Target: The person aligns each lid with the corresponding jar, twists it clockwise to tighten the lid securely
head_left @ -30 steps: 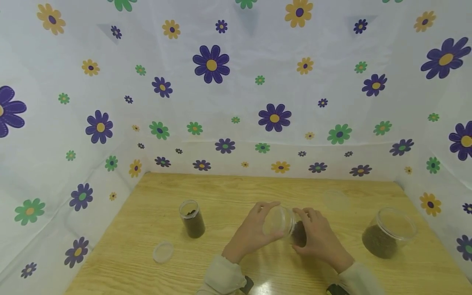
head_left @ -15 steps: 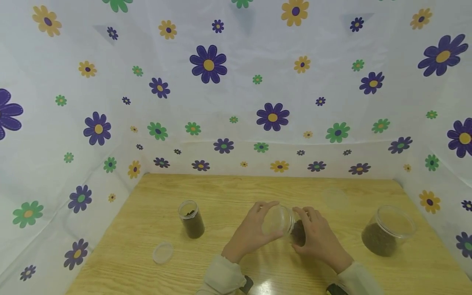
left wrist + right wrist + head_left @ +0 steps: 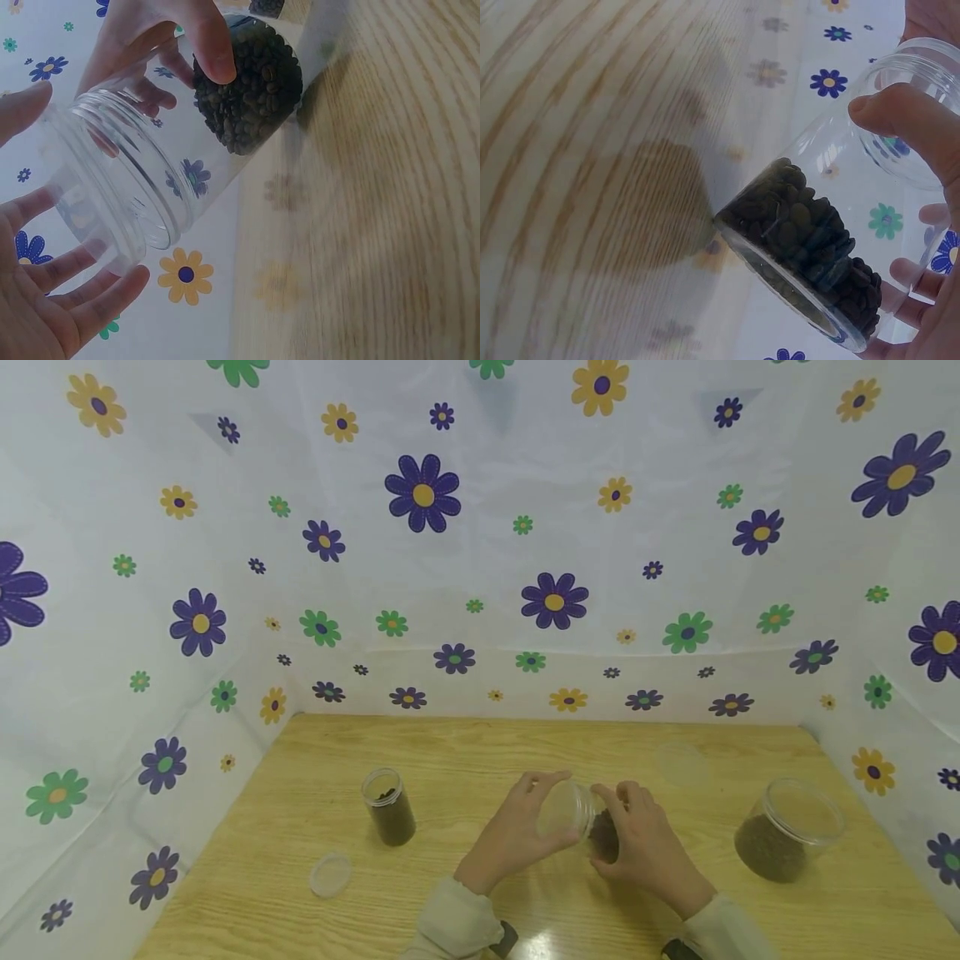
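Observation:
A clear jar (image 3: 802,232), partly filled with dark beans that look like coffee beans, is tilted on its side above the table in the head view. My right hand (image 3: 648,847) grips its body near the beans, thumb and fingers on opposite sides. At the jar's mouth my left hand (image 3: 513,835) holds a translucent lid (image 3: 94,187) by its edge, with thumb and fingertips spread round the rim. Lid and threaded neck lie close together; I cannot tell whether the threads are engaged. In the left wrist view, the beans rest in the jar's lower end.
A narrower uncovered jar (image 3: 392,814) of dark contents stands to the left, with a translucent lid (image 3: 331,875) in front of it. On the right is a wide uncovered jar (image 3: 780,839), and a flat clear lid (image 3: 681,764) lies behind. Flower-printed cloth (image 3: 480,552) encloses the wooden table (image 3: 262,902).
My right fingers and the jar have shifted very slightly left toward the lid. Both hands keep their hold, and the other jars and lids stay put.

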